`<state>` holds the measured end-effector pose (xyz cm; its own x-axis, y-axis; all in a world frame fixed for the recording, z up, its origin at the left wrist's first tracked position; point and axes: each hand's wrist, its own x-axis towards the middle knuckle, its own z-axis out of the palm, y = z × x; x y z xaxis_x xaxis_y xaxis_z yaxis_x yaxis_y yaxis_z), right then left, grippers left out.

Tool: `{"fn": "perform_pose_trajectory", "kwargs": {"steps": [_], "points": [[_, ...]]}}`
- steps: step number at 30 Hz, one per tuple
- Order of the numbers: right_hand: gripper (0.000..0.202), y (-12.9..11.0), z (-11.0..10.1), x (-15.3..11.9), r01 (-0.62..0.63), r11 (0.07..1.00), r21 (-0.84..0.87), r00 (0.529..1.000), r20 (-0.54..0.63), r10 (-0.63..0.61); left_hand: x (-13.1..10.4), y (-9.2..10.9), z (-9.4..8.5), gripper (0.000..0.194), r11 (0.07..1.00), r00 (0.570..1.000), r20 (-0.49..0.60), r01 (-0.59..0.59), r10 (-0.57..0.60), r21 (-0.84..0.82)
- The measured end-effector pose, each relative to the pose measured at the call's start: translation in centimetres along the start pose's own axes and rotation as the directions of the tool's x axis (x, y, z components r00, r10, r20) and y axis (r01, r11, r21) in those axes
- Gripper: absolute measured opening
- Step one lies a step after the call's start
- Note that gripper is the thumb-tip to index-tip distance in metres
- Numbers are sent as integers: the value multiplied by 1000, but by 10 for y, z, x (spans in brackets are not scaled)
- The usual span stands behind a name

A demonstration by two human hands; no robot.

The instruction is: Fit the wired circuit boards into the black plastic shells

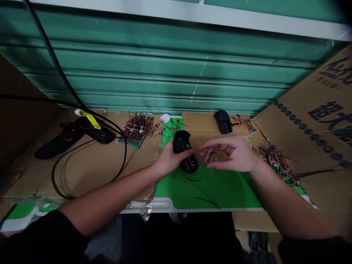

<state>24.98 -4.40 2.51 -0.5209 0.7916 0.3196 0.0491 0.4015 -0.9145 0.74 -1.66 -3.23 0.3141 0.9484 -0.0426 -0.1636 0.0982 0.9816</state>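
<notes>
The black housing is above the green bench, inside the left hand, whose fingers wrap it with the thumb pressed on its front. The right hand has curled fingers at 1 red wire; whether they pinch it, I cannot tell. The housing seems light, stiff, rather slippery, best gripped around its sides; the wire seems soft and fragile.

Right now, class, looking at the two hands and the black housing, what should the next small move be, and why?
Probably ease the right hand slightly toward the black housing, bringing the thin red wire closer. The left hand grips the housing, and the wire spans the short gap to the right fingertips; whether it is attached cannot be told.
</notes>
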Motion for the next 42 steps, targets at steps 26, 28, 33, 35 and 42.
{"fn": "perform_pose_trajectory", "kwargs": {"steps": [26, 28, 33, 35, 42], "points": [[12, 44, 39, 19, 82, 978, -193, 865, -473, -166, -5, -10, 0, 66, 989, 958, 264, 134, -115, -56], [12, 48, 42, 20, 86, 977, -196, 850, -496, -174, -5, -11, 0, 68, 986, 953, 269, 161, -141, -54], [15, 52, 47, 23, 77, 986, -150, 833, -533, -147, -6, -10, 1, 69, 979, 945, 267, 202, -189, -21], [17, 52, 50, 23, 66, 991, -116, 834, -539, -119, -6, -10, 2, 70, 975, 943, 260, 219, -206, -23], [19, 59, 58, 25, 72, 996, -45, 815, -573, -85, -7, -6, 2, 69, 973, 939, 275, 226, -206, -46]]}}
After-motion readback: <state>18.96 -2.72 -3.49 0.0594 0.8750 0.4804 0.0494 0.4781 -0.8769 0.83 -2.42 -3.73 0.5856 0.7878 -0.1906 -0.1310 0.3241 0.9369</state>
